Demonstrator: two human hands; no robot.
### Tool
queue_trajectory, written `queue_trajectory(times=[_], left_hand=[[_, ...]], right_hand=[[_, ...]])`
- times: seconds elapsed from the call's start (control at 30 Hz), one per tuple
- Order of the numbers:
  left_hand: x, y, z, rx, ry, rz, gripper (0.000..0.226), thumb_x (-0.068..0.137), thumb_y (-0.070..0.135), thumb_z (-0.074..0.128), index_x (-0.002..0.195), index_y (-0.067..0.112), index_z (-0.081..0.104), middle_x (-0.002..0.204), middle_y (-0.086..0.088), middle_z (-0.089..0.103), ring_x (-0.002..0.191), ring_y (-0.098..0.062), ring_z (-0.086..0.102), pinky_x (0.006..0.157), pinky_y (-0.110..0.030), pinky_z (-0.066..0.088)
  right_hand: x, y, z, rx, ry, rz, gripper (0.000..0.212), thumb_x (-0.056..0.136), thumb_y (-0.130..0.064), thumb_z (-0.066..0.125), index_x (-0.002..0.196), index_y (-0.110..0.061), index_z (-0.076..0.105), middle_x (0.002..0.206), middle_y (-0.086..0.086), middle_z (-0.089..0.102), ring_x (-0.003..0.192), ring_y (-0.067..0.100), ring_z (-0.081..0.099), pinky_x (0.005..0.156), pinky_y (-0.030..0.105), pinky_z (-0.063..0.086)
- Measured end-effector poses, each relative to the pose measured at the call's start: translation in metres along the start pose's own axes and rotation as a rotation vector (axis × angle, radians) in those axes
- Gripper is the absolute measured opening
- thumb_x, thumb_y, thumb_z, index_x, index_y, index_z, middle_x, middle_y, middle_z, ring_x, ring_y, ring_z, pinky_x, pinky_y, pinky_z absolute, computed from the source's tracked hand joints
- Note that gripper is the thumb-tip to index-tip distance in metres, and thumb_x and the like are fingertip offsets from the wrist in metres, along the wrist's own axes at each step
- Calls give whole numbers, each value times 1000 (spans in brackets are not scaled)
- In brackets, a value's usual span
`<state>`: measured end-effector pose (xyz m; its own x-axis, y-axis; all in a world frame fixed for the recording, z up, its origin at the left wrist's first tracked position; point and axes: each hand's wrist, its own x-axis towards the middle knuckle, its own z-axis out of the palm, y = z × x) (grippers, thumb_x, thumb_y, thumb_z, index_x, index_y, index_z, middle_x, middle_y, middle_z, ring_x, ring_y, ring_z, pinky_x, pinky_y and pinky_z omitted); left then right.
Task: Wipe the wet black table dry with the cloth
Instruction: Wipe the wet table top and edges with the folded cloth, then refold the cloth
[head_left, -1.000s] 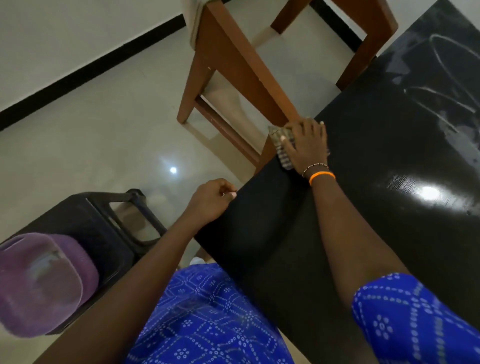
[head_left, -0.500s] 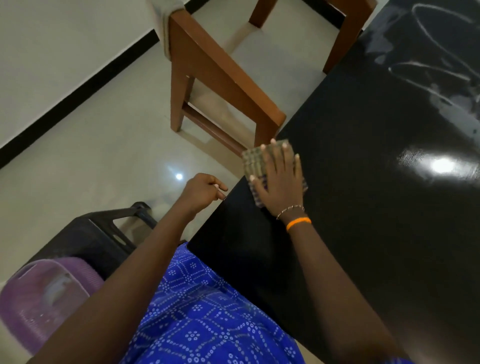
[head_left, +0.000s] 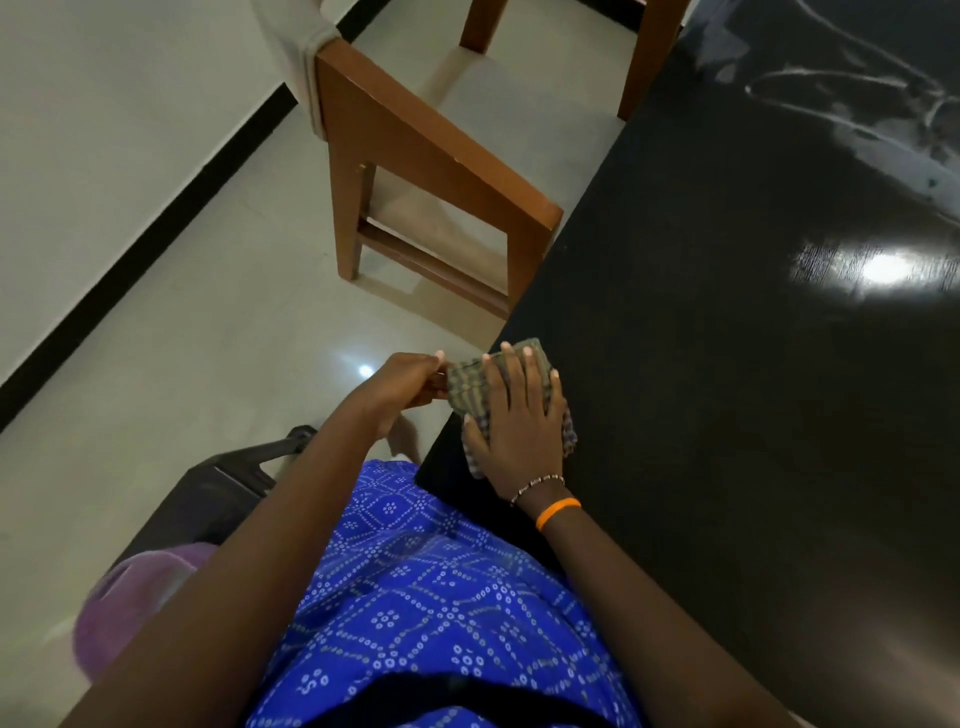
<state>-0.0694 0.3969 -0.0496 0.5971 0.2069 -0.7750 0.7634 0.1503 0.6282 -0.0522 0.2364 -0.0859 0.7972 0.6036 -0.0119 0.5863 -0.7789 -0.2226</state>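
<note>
A glossy black table (head_left: 727, 389) fills the right side of the head view, with pale wet streaks near its far right corner. A folded checked cloth (head_left: 470, 392) lies at the table's left edge, partly hanging over it. My right hand (head_left: 519, 421) presses flat on the cloth, fingers spread, an orange band on the wrist. Just off the edge, my left hand (head_left: 405, 387) pinches the cloth's overhanging left end.
A brown wooden chair (head_left: 431, 156) stands on the pale tiled floor to the left of the table, close to its edge. A black stool (head_left: 218, 493) with a purple object (head_left: 130, 603) on it sits at the lower left.
My right hand has slid the cloth back along the table's left edge toward my body. My left hand moved over from the edge and took the cloth's end.
</note>
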Motion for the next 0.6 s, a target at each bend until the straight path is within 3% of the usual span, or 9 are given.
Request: queue_trajectory(times=[0.1,0.2,0.3,0.37,0.47,0.6], left_hand=[[9,-3,-9,-23,-74,4,37,100,34,33,107,12,62,98,-6,66,90,-15,62,92,-32,42],[20,3,-22,-204,-172,24,31,98,36,38,99,17,62,92,-4,65,86,-14,60,89,-30,46],[29,15,-42,-296,-208,38,15,97,26,44,106,17,53,92,-3,59,78,-18,58,64,-28,52],[40,25,-66,-286,-145,44,22,95,20,48,117,18,47,92,-4,58,76,-20,57,49,-26,50],[60,40,-123,-253,-29,22,31,92,15,51,123,14,48,90,-4,60,80,-21,58,58,-31,51],[84,59,-221,-304,51,17,21,91,12,52,112,14,53,87,-5,60,79,-22,59,61,-32,50]], right_hand=[[23,-15,3,10,29,31,57,81,-42,38,127,-13,52,140,13,47,136,30,26,112,49,10],[53,-32,4,54,41,121,53,81,-40,35,120,-13,57,132,13,53,133,32,38,110,53,24],[88,-58,11,84,-26,195,46,88,-36,42,126,-12,50,135,12,49,134,31,36,110,53,21],[117,-81,25,243,-110,225,44,92,-29,45,132,-11,44,137,12,46,131,30,36,108,50,25],[159,-126,42,516,-203,225,44,94,-22,43,136,-9,38,139,13,42,126,32,37,100,50,36],[229,-191,54,625,-274,149,55,92,-28,46,144,-15,30,146,10,35,132,31,31,104,48,32]])
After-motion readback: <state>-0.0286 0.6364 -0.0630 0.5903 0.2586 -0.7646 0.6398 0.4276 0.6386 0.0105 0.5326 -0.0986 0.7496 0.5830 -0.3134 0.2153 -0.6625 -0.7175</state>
